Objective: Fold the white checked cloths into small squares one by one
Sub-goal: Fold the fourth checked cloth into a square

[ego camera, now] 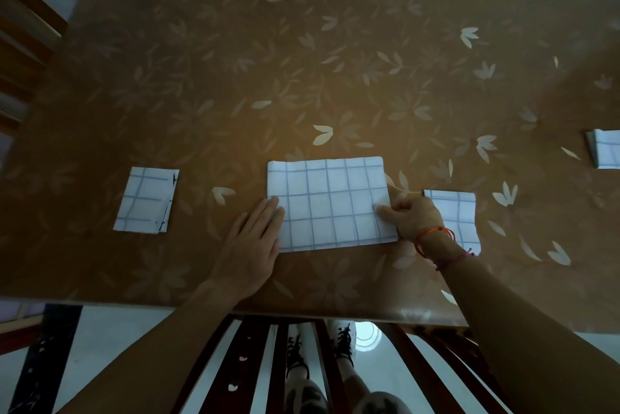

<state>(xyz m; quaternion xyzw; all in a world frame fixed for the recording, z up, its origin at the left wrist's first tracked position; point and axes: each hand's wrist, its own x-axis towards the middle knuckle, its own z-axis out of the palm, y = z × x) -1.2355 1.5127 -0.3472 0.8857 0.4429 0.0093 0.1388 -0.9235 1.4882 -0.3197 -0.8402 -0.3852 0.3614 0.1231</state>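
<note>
A white checked cloth [330, 204], folded into a wide rectangle, lies flat near the table's front edge. My left hand [256, 239] lies flat with straight fingers on its left edge. My right hand [414, 217] pinches the cloth's right edge between thumb and fingers. A smaller folded checked cloth [147, 200] lies to the left. Another folded checked cloth [461, 215] sits just right of my right hand, partly hidden by my wrist. A third folded piece [605, 148] shows at the right frame edge.
The table [302, 61] has a brown leaf-patterned cover. A wooden chair back [20, 54] stands at the far left. Dark chair slats [328, 370] and my shoes show below the front edge.
</note>
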